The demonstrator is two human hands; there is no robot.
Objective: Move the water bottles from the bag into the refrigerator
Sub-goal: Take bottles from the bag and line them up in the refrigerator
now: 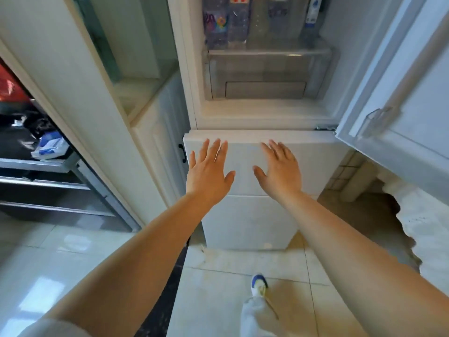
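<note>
Reaching forward with both arms, the person is holding 2 empty hands flat in front of the closed lower door (pixel 245 220) of the refrigerator (pixel 262 115). Left hand (pixel 207 173) is spreading its fingers wide, palm down, grasping nothing. Right hand (pixel 279 170) is doing likewise, fingers released, just beside the left but apart from it. Upper door (pixel 398 98) is standing open to the right. Water bottles (pixel 261 19) are standing upright in 1 row on the shelf above a clear drawer (pixel 267 74); at least 5 are showing, tops cut off by the frame edge, so an exact count is hard to give. Bag is not showing. 1 shoe (pixel 259 285) is stepping on the tiled floor (pixel 218 300) below. A white cabinet (pixel 155 132) is standing left of the refrigerator.
</note>
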